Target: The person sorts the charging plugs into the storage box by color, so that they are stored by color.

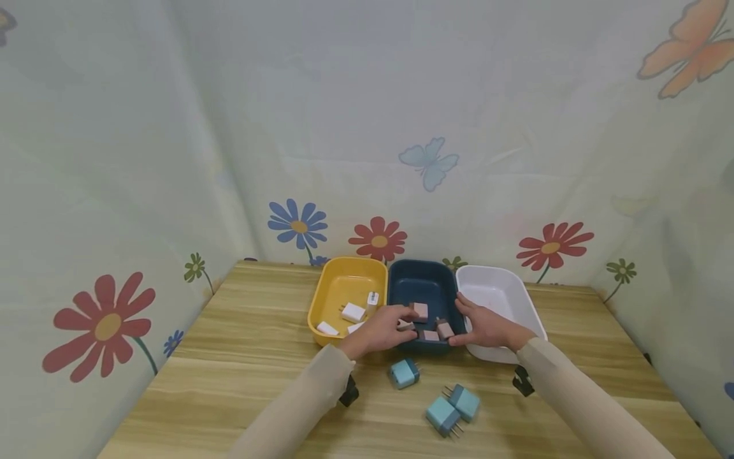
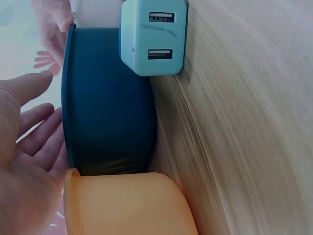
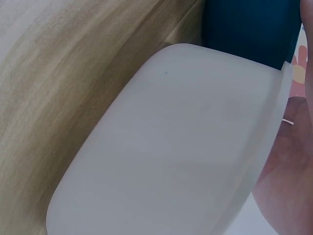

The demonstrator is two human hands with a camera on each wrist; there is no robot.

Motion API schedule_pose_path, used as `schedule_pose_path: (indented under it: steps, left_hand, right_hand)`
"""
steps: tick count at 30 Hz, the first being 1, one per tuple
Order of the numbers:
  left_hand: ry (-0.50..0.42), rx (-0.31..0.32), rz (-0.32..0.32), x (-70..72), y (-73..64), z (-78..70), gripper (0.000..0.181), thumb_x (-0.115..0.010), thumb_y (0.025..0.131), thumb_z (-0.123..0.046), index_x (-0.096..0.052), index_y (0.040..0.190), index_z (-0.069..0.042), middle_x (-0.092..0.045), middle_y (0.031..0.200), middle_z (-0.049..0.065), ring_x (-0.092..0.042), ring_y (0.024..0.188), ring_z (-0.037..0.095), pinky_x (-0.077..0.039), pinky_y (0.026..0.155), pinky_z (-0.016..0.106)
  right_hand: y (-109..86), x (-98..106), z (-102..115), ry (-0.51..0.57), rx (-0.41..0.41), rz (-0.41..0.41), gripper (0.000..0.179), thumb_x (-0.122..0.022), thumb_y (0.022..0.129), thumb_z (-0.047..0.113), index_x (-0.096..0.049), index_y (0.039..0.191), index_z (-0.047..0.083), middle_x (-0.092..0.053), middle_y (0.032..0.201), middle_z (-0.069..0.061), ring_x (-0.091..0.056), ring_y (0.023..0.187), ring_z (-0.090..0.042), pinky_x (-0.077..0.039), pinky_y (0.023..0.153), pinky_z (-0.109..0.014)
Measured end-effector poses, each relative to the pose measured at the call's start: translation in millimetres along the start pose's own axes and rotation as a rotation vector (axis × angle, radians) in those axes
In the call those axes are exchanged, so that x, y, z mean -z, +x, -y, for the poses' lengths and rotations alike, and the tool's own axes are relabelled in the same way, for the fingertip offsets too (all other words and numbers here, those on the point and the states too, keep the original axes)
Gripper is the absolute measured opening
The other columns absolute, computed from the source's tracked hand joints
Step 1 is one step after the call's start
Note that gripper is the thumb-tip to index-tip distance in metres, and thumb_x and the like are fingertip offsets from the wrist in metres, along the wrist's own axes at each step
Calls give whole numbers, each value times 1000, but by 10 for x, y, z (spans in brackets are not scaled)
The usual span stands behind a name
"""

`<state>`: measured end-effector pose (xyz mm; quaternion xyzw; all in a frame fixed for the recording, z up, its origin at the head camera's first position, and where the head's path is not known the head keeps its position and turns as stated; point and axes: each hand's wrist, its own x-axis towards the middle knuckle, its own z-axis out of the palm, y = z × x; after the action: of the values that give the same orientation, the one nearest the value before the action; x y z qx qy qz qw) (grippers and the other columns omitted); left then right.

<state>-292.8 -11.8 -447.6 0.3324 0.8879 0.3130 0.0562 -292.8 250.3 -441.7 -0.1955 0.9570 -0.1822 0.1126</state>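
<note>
Over the front left of a dark blue bin (image 1: 423, 285) is my left hand (image 1: 380, 329), its fingers spread and reaching past the rim in the left wrist view. Nothing shows in its grasp there. Several pink charger plugs (image 1: 420, 312) lie in this bin, some partly hidden by that hand. My right hand (image 1: 489, 326) is at the bin's right front corner, thumb near the front rim and fingers extended along the side shared with the white bin (image 1: 504, 301). In the right wrist view that hand is mostly cut off.
A yellow bin (image 1: 348, 284) on the left holds several white charger plugs (image 1: 353, 312). On the wooden table (image 1: 258, 338), in front of the bins, lie three teal charger plugs: one charger (image 1: 404, 373) near the blue bin and two others (image 1: 443, 415) side by side. A flowered curtain (image 1: 344, 127) hangs behind.
</note>
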Motion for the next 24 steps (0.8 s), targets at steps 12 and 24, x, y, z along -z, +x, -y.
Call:
schedule_pose_path:
  steps: [12,24]
  left_hand:
    - [-6,-21,-13,59,-124,-39,38,-61,82,-31,-55,118,-17,-56,111,-2,-53,98,12,-44,79,24]
    - [34,-121,-22,80,-267,-113,37,-60,82,-36,-56,113,-18,-57,107,-1,-53,96,13,-43,78,21]
  right_hand:
    - [-58,28,49,-33,30,-17,101,-61,67,61,-22,138,1,-12,144,-14,-23,126,-32,-26,97,-48]
    - [-220,117,-30,-143,125,-196,86,-62,72,54,-34,133,0,-35,134,-17,-35,119,-32,-32,92,-48]
